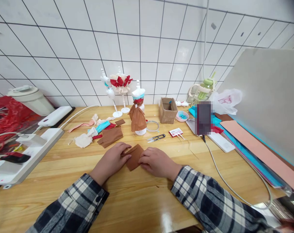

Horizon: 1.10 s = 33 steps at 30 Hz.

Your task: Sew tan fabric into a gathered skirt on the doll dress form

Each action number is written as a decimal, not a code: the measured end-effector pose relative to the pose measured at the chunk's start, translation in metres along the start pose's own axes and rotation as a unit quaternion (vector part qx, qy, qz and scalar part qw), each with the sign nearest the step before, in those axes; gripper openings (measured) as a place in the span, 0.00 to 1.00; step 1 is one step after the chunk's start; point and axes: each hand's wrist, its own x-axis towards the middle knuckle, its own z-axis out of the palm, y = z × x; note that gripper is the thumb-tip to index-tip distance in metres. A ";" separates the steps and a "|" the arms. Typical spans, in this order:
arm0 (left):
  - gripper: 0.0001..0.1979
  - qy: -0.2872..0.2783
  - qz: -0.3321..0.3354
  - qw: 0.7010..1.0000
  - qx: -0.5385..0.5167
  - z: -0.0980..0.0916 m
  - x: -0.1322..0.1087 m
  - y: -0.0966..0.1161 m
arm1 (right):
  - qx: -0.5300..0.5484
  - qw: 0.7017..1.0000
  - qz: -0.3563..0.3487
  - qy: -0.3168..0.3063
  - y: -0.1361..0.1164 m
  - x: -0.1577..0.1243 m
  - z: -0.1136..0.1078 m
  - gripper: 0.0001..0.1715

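Note:
A folded piece of brown crepe paper [134, 158] lies on the wooden table between my hands. My left hand [114, 159] pinches its left edge, thumb and fingers close together. At the right edge, the curled fingers of my right hand [158, 161] hold the same piece down. Just beyond it stands a small white dress form [138, 94] wearing a brown skirt [137, 119] with red and blue bands above. Thread snips [156, 138] rest on the table past my right hand. A larger brown piece [111, 136] lies beyond my left hand.
Two more dress forms [121, 84] stand by the tiled wall. A cardboard box [168, 110], a pink bowl [182, 116], a thread card [176, 132] and a phone-like device [204, 118] are to the right. A power strip [32, 155] lies left; a cable [217, 171] curves right.

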 end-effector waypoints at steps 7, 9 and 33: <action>0.11 0.014 -0.047 0.990 -0.135 -0.004 -0.003 0.008 | 0.253 0.939 0.167 0.161 0.004 -0.004 -0.003 0.28; 0.12 0.019 -0.084 0.971 -0.223 -0.004 -0.004 0.018 | 0.368 0.894 0.203 0.158 0.003 -0.003 0.001 0.40; 0.11 0.058 0.017 0.997 0.050 0.010 0.031 -0.010 | 0.034 0.991 0.087 0.099 -0.003 -0.003 -0.008 0.09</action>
